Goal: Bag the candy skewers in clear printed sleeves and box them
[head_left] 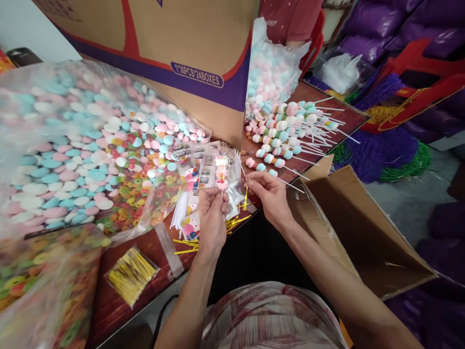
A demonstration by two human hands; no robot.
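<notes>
My left hand (213, 218) is closed around the lower end of a wrapped candy skewer (222, 170), which stands upright above the fingers. To its right, my right hand (267, 194) pinches a thin gold twist tie (246, 198) that hangs down from the fingertips. Small printed bags (207, 175) and white sticks (180, 209) lie under and beside my left hand. More gold ties (236, 223) are scattered at the table's front edge. Beyond my right hand lie finished-looking skewers of pink, white and blue candy (279, 127).
Large bags of pastel candies (65, 169) and gummy rings (39, 286) cover the left. A packet of gold ties (131, 275) lies in front. A big carton (181, 43) stands behind; an open carton (370, 232) is at right. A person (290, 19) is beyond the table.
</notes>
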